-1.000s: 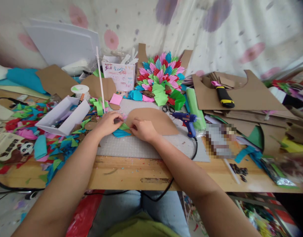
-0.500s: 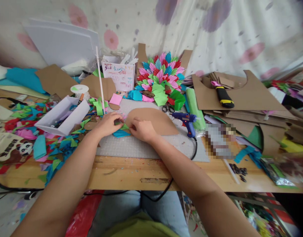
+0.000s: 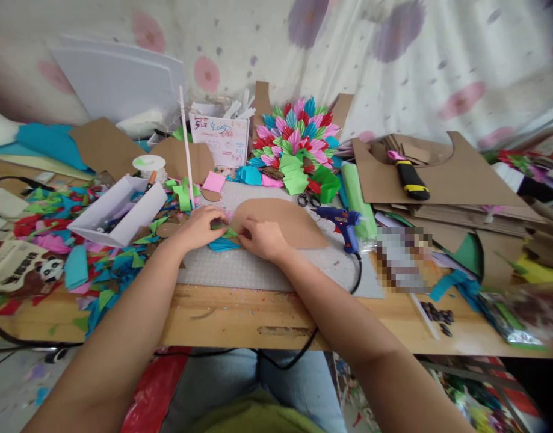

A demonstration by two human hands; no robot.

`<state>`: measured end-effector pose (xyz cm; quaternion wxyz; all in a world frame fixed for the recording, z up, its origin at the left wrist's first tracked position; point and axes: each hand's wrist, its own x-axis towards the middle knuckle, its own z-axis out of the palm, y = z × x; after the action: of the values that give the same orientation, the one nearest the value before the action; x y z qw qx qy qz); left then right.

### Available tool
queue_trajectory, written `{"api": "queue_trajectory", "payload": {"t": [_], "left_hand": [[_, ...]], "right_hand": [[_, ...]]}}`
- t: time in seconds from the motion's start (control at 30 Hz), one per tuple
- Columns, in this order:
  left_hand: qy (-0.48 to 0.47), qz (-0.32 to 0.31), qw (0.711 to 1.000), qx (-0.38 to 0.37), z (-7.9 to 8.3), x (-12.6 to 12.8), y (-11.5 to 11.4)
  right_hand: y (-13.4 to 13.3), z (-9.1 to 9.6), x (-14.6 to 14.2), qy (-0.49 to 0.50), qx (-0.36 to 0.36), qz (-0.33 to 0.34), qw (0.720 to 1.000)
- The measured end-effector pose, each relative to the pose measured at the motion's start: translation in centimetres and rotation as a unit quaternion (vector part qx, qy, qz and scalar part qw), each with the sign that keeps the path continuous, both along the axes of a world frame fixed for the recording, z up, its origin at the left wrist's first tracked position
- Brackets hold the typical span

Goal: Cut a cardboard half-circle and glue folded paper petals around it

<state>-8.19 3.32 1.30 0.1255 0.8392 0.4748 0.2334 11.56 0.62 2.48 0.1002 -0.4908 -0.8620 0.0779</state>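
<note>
Between my two hands is a small piece of green paper, mostly covered by my fingers. My left hand is closed on its left part, thumb and fingers pinched together. The curled fingers of my right hand pinch the paper's right end, over the left side of a rounded brown cardboard piece. Just below the fingers, blue paper pieces lie on the grey cutting mat. A blue glue gun rests on the mat, right of the cardboard.
At left, a white box of tools sits among scattered paper scraps. A thin white stick stands upright behind my left hand. Colourful paper petals are at the back; cardboard sheets with a utility knife lie right. The glue gun's cord runs over the front edge.
Both hands stay almost in place, still pinching the green paper. The whole view has shifted slightly; nothing else has visibly moved.
</note>
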Motion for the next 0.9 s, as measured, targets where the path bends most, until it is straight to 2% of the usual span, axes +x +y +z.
{"api": "queue_trajectory", "payload": {"t": [0.17, 0.37, 0.6, 0.9], "left_hand": [[-0.014, -0.003, 1.0, 0.006, 0.4, -0.2, -0.1], [-0.046, 0.046, 0.998, 0.021, 1.3, -0.8, 0.0], [-0.051, 0.109, 0.992, 0.032, 1.4, -1.2, 0.1], [-0.054, 0.103, 0.993, 0.023, 1.5, -0.8, -0.1]], "right_hand": [[-0.1, -0.1, 0.1, 0.015, 0.01, 0.001, 1.0], [-0.1, -0.2, 0.2, 0.047, 0.012, 0.013, 0.999], [-0.1, -0.6, -0.1, 0.041, 0.012, 0.009, 0.999], [-0.1, -0.2, -0.3, 0.015, 0.009, -0.006, 1.0]]}}
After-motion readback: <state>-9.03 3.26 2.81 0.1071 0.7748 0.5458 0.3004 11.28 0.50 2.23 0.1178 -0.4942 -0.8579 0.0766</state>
